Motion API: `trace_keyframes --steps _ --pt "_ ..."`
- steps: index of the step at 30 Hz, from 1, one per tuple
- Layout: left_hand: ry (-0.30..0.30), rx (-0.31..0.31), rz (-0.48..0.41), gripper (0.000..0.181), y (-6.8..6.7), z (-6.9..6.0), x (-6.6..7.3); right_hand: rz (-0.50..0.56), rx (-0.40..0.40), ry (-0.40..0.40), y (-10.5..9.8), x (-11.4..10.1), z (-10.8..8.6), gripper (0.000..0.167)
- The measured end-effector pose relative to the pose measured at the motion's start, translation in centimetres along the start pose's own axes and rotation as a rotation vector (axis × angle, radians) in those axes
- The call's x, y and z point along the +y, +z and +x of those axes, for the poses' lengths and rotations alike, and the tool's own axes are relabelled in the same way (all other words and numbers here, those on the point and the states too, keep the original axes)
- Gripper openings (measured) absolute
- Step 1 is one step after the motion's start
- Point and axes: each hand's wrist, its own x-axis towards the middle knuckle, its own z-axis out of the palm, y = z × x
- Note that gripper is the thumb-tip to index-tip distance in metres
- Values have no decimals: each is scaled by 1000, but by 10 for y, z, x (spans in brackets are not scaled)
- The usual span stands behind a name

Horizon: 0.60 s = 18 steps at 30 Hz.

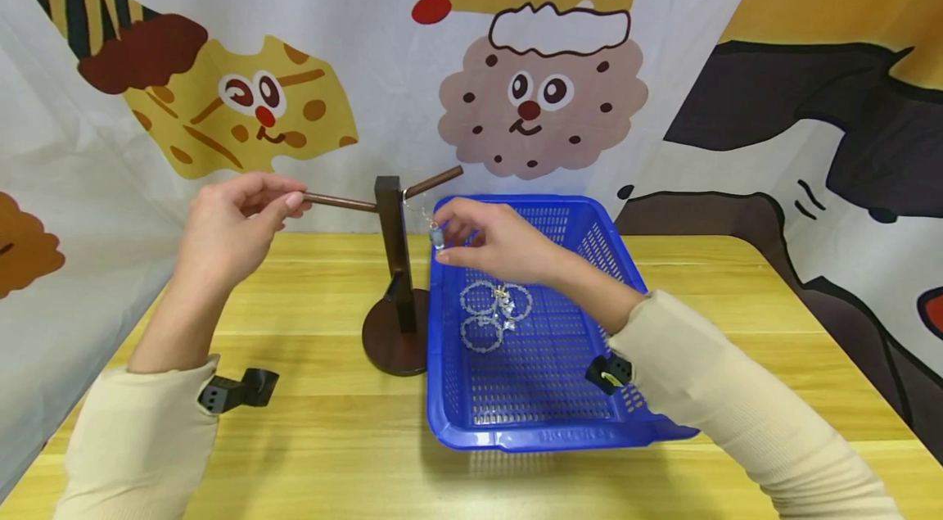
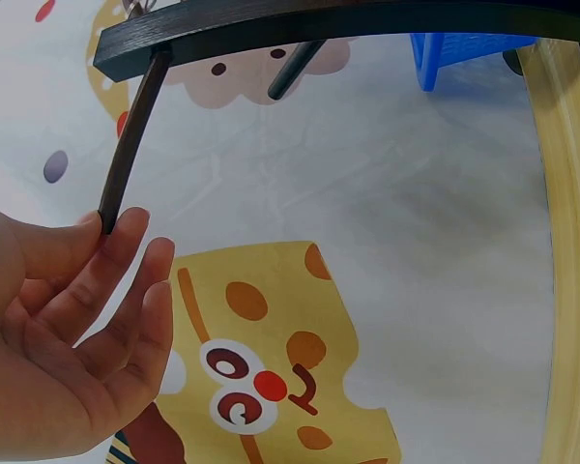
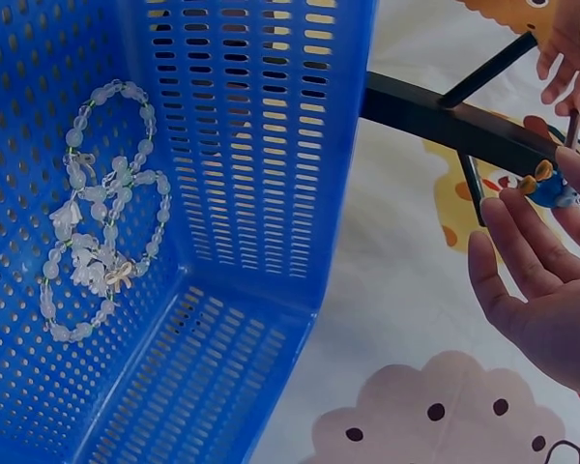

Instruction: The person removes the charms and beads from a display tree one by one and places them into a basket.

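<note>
In the head view my left hand (image 1: pixel 239 217) pinches the free end of a brown wooden peg (image 1: pixel 342 201) on a dark wooden stand (image 1: pixel 394 250). The stand is upright on its round base. My right hand (image 1: pixel 501 241) is just right of the post, its thumb and fingers at a blue charm (image 1: pixel 437 237) on a thin clear strand. That strand runs up to the base of the right upper peg (image 1: pixel 435 181); whether it loops around the peg is unclear. In the right wrist view the charm (image 3: pixel 548 186) sits between thumb and fingers.
A blue perforated basket (image 1: pixel 589 413) stands right of the base, under my right forearm. Several pale beaded bracelets (image 1: pixel 482 334) lie inside it. A shorter peg (image 1: pixel 394 284) juts from the lower post. Behind the wooden table (image 1: pixel 317 438) hangs a printed cloth (image 1: pixel 383 53).
</note>
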Motion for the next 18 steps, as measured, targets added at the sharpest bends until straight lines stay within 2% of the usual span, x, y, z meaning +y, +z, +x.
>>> trace_keyframes --steps 18 --pt "6 2 6 26 0 -1 -1 5 14 4 -13 5 -8 31"
